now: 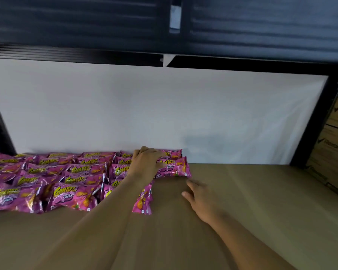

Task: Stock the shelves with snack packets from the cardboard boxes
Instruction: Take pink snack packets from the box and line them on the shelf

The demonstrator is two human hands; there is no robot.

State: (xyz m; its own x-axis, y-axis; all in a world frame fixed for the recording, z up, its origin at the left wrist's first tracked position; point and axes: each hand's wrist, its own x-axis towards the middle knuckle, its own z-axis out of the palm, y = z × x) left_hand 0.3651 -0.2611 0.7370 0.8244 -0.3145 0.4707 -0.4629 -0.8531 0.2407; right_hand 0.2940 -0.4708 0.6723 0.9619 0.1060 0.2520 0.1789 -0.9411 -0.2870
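Several pink snack packets (53,178) with yellow lettering lie in rows on the left half of the brown shelf board (252,191). My left hand (144,162) reaches to the back of the shelf and rests on the rightmost packets (174,166) by the white back wall, fingers bent over their tops. One packet (143,199) lies turned on end just under my left forearm. My right hand (199,195) lies flat on the bare board to the right of the packets, fingers straight, holding nothing.
A white back panel (164,114) closes the shelf behind. Black uprights (310,123) frame it, and a black shelf beam (242,63) runs overhead. Stacked cardboard boxes (336,137) stand past the right upright. The right half of the board is bare.
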